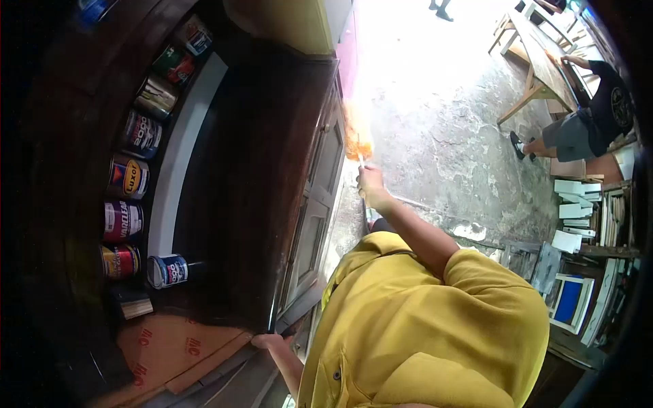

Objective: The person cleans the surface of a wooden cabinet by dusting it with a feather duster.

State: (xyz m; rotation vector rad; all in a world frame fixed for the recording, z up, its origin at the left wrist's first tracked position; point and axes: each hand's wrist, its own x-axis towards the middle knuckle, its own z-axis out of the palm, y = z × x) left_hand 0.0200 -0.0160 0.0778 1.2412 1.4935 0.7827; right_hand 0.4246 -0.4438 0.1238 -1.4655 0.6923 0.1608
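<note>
In my right hand (371, 185) is the light-coloured handle of a duster, gripped by closed fingers. The duster's fluffy orange head (358, 136) points away from me, beside the panelled doors of a cabinet. My left hand (267, 341) is at the near corner of the dark, glossy cabinet top (238, 197), its fingers curled at the edge and partly hidden. Close to that hand lies an orange-brown printed board (180, 350). A paint can (168, 270) stands on the cabinet top, with a long white strip (178, 163) stretching behind it.
Several labelled cans, including a Luxor can (129, 177), line the shelf at left. Concrete floor (449, 156) extends to the right. Another person (598, 109) stands by a wooden table (537, 51). Stacked boards and frames (578, 211) fill the right side.
</note>
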